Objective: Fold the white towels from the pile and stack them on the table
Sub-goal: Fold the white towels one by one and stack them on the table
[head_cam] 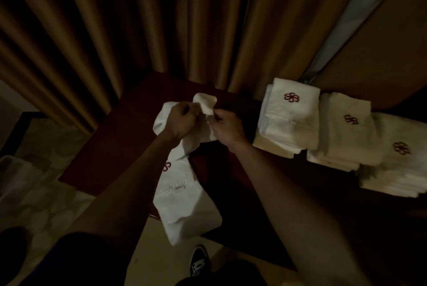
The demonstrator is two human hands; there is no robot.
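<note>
Over the dark table (120, 142), left of the folded stack (291, 114), the left hand (182, 120) and right hand (227, 127) pinch the towel (184, 204) by its edge with curled fingers, seemingly aligning corners to fold it

No words or numbers can be read. A dark red pinwheel-flower emblem (291, 97) is stitched on top of the left stack (288, 128), the middle stack (346, 144) and the right stack (399, 170) of folded towels. The loose towel (184, 204) bears the same emblem.
</note>
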